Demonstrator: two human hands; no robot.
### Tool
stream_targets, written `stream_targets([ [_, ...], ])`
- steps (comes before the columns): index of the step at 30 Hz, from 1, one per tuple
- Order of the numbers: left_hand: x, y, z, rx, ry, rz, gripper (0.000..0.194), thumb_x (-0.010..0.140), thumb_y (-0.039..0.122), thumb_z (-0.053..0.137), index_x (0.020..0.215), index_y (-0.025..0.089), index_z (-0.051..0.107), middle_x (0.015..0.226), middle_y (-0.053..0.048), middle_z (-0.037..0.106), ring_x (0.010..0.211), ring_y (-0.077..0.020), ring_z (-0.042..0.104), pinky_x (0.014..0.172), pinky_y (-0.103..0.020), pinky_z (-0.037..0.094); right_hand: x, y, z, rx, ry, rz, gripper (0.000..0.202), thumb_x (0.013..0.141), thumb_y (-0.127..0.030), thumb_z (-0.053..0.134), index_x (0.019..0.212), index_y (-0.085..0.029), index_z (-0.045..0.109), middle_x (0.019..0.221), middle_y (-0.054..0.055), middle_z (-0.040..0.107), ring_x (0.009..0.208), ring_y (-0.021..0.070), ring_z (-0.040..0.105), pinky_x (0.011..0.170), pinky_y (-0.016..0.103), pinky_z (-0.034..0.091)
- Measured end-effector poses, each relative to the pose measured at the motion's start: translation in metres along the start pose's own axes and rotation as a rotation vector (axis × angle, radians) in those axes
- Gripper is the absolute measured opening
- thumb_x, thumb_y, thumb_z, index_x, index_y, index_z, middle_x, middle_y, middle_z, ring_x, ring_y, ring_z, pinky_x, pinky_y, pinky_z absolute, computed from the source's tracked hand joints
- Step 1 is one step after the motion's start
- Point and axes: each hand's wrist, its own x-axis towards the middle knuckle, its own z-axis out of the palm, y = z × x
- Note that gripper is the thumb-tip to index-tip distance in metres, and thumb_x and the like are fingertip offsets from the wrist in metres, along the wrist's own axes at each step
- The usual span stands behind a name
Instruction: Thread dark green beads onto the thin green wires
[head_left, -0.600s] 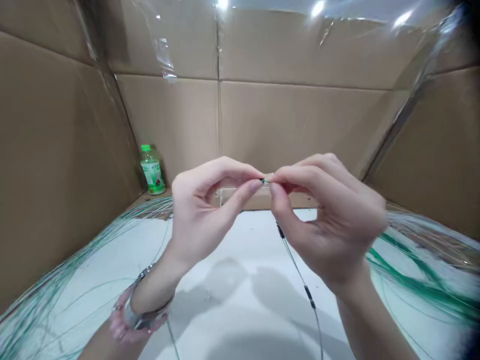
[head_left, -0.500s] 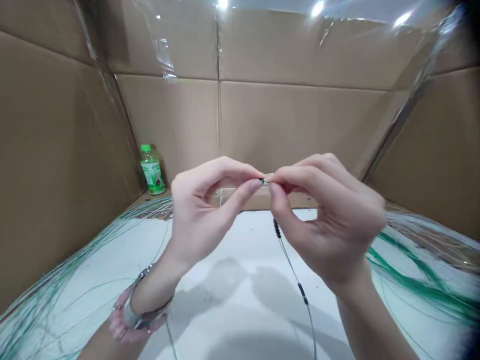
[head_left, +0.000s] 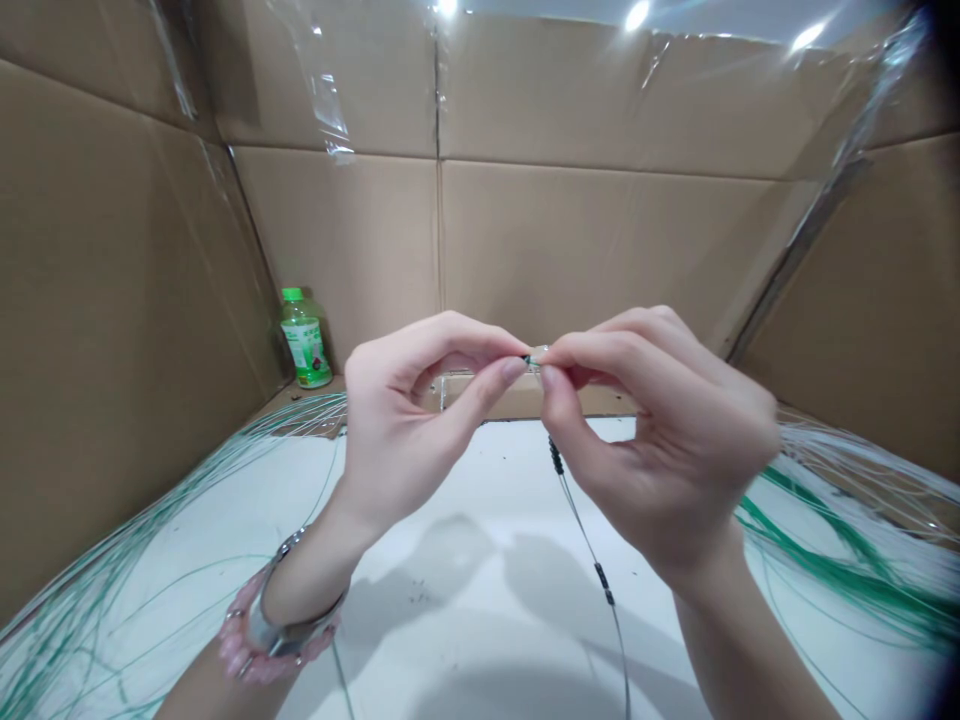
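Note:
My left hand is closed in a pinch, thumb against forefinger, on a small dark bead. Just to the right, the thumb and forefinger of my right hand pinch a thin green cord that runs to the bead. The fingertips of the two hands are almost touching, held up above the white tabletop. Below my right hand hangs a thin strand with a row of black beads and a shorter black cluster further down. Its upper end is hidden behind my right thumb.
Loose green and clear cords spread along the left side of the white tabletop. A thick green bundle lies on the right. A green-capped bottle stands in the back left corner. Cardboard walls enclose the table.
Both hands keep their pinches at nearly the same place. My right hand has shifted very slightly to the right, and the hanging strand has swung a little.

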Motion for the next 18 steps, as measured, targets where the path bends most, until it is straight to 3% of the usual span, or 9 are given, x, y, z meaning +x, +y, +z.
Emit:
stream_targets([
  [18, 0.0005, -0.0026, -0.001, -0.054, -0.027, 0.063, 0.014, 0.079, 0.01, 0.064, 0.081, 0.022, 0.068, 0.076, 0.001, 0.068, 0.067, -0.0102, 0.062, 0.062, -0.024, 0.056, -0.0025, -0.001, -0.0006, 0.147, -0.04, 0.15, 0.01, 0.077, -0.007, 0.058, 0.073, -0.016, 0.059, 0.067, 0.0, 0.056, 0.062, 0.0104, 0.049, 0.056, 0.026, 0.047],
])
